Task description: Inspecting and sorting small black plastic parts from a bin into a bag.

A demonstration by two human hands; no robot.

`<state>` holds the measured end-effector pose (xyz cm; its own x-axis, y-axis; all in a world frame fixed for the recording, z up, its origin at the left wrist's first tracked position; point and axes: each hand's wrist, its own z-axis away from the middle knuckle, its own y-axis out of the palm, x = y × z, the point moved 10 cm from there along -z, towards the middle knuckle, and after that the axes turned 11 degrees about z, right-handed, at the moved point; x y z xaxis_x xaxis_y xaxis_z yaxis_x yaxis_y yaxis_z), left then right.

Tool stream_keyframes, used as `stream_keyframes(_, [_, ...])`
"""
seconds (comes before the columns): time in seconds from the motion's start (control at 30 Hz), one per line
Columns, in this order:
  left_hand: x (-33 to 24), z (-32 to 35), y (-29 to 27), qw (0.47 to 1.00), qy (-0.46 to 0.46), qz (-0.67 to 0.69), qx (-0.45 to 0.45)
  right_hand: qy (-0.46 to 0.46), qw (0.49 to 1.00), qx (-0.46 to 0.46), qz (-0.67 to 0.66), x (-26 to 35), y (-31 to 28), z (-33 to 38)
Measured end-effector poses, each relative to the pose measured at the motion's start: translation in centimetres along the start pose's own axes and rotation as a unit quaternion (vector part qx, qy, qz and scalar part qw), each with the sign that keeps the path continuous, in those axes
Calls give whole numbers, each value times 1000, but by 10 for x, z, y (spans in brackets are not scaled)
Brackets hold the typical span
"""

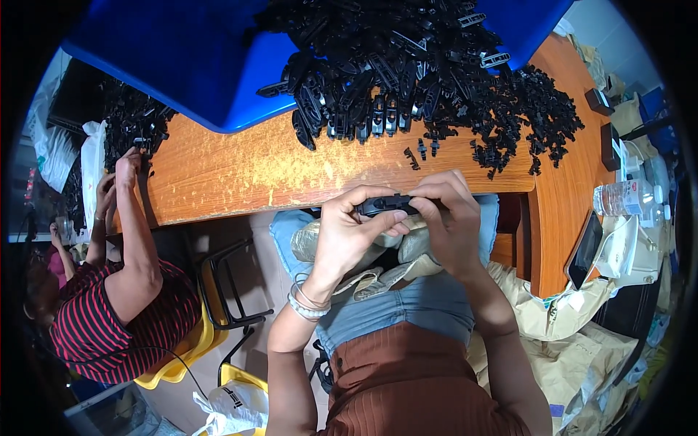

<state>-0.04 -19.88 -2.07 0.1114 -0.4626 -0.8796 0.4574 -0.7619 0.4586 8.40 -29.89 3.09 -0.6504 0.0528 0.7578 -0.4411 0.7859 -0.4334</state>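
Note:
A long black plastic part (384, 205) with an open frame is held between my two hands, just past the table's front edge and above my lap. My left hand (349, 231) grips its left end between thumb and fingers. At its right end, the thumb and forefinger of my right hand (452, 218) pinch together; whether a small piece sits between them is hidden. Beyond my hands, a large heap of similar black plastic parts (378, 76) covers the far side of the table. To its right spreads a pile of small black clips (534, 116).
A blue bin (233, 102) stands at the back left on the wooden table (240, 171). Loose clips (422, 151) lie near my hands. At right are a phone (584, 249) and water bottles (627, 199). A co-worker in a striped shirt (123, 327) handles black parts at left.

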Motion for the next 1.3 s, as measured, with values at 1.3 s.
stream_keyframes(1.3, [0,4,-4,999,8,-29,-20,42,998,29,-24,-14,5,13])
